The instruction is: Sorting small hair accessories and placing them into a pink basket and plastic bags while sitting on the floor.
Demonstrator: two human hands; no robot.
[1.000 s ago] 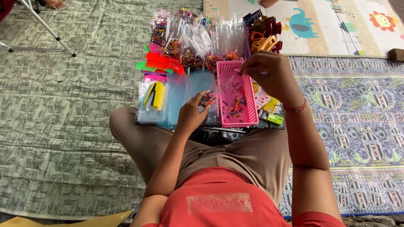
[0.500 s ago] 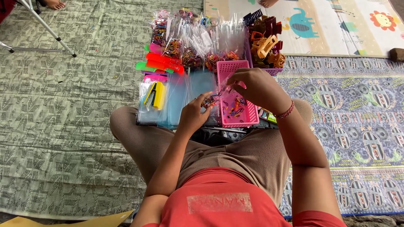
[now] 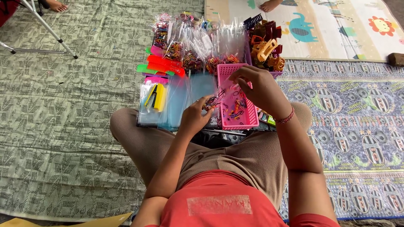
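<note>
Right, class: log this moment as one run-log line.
left hand: holds small hair ties | right hand: over pink basket, fingers pinched | clear bags behind

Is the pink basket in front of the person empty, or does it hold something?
Not empty. The pink basket holds small coloured hair bands scattered over its bottom, well below the rim. The right hand hovers above it.

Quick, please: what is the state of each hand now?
Left hand: closed on small hair ties.
Right hand: over the pink basket; its grip cannot be told.
</note>
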